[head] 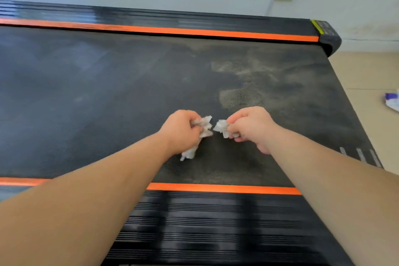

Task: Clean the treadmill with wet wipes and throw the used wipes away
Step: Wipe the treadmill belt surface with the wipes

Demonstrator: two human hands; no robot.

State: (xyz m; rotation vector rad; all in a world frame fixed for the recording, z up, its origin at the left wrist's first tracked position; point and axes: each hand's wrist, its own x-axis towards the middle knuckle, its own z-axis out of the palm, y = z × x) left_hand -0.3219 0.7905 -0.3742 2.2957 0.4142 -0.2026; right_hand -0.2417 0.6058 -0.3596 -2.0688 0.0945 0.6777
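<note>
At frame centre, left hand: fingers curled round the left wad of wet wipe, which pokes out toward the right and trails a tail below the palm, toward the lower edge of the frame.
Just right of centre, right hand: fingertips pinch the right wad, a smaller crumple pointing left.
Wad to wad: nearly touching, with a thin gap showing; whether they are one torn wipe or two I cannot tell.
Treadmill belt: lies under both hands; whether the wads touch it is unclear.
Dusty patch: pale smears above and right of the hands, running toward the upper right.
Key relation: the dirt lies just beyond the right hand's knuckles, so that hand is nearer and would likely lead the wipe, pushing up-frame.
Right edge: a blue-and-white packet on the floor, well apart.
</note>
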